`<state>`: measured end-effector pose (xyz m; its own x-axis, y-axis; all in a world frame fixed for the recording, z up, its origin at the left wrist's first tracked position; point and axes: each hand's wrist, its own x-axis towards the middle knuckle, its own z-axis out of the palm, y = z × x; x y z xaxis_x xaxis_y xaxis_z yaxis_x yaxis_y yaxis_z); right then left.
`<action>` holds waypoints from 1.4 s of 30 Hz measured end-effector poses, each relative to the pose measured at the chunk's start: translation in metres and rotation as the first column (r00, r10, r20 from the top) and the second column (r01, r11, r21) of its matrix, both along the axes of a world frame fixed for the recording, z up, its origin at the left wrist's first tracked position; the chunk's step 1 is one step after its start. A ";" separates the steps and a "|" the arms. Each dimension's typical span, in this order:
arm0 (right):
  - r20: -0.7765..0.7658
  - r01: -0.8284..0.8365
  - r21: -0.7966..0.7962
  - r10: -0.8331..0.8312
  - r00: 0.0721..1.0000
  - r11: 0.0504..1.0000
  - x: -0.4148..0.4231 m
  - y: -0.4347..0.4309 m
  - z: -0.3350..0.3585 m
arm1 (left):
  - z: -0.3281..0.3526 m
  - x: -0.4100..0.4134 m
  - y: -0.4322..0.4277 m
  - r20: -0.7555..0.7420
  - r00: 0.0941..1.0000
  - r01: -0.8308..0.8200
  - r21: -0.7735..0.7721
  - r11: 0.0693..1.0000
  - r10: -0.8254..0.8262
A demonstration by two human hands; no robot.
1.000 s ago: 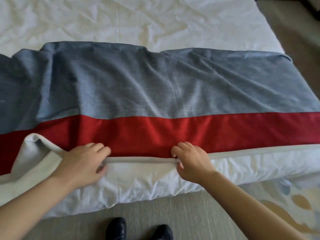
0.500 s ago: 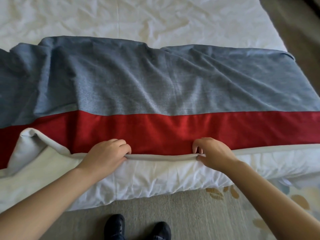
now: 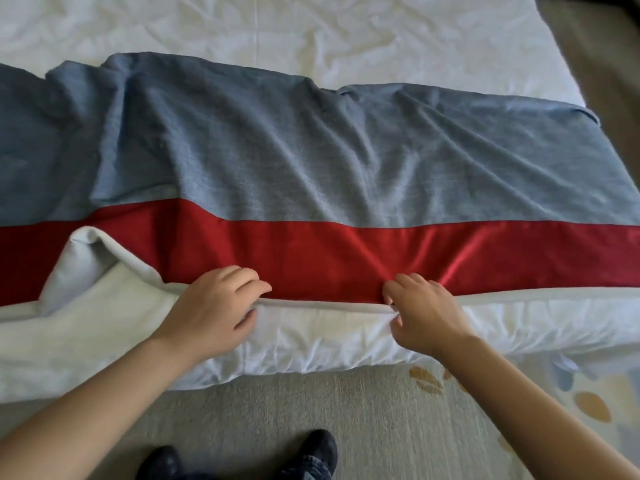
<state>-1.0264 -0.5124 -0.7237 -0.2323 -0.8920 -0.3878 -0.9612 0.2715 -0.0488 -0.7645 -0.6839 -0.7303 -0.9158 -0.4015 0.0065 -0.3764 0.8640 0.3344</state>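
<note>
Soft, even daylight (edges bowed, slightly blurred).

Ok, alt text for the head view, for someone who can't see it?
The left hand and right hand pinch the near edge of a red and blue-grey blanket spread across a white bed. Beside the left hand its edge is folded back, pale underside up.

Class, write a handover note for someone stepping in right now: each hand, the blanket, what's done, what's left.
Left hand grips the blanket at its near hem.
Right hand pinches the same hem, further right.
Done: blanket spread across the bed, red band nearest.
Left: probably flatten the turned-back corner and the wrinkles.
</note>
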 end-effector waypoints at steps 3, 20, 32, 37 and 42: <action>0.093 0.037 -0.093 -0.028 0.995 0.995 0.036 -0.030 0.010 | 0.000 0.039 -0.012 -0.105 0.983 -0.160 -0.106 0.981 0.149; -0.167 -0.089 -0.136 0.066 0.984 0.987 0.358 -0.253 0.015 | 0.003 0.276 -0.144 0.207 0.976 -0.018 -0.251 0.968 0.072; -0.224 -0.127 -0.038 0.115 0.968 0.991 0.372 -0.223 -0.001 | 0.002 0.340 -0.186 0.164 0.980 -0.061 -0.270 0.961 0.109; 0.051 0.076 -0.292 -0.063 0.997 0.953 0.390 -0.232 -0.003 | 0.004 0.368 -0.210 0.071 0.983 -0.138 -0.324 0.936 0.169; 0.186 0.093 -0.279 -0.042 0.982 0.956 0.443 -0.235 -0.026 | 0.005 0.397 -0.221 0.075 0.951 -0.267 -0.292 0.918 0.301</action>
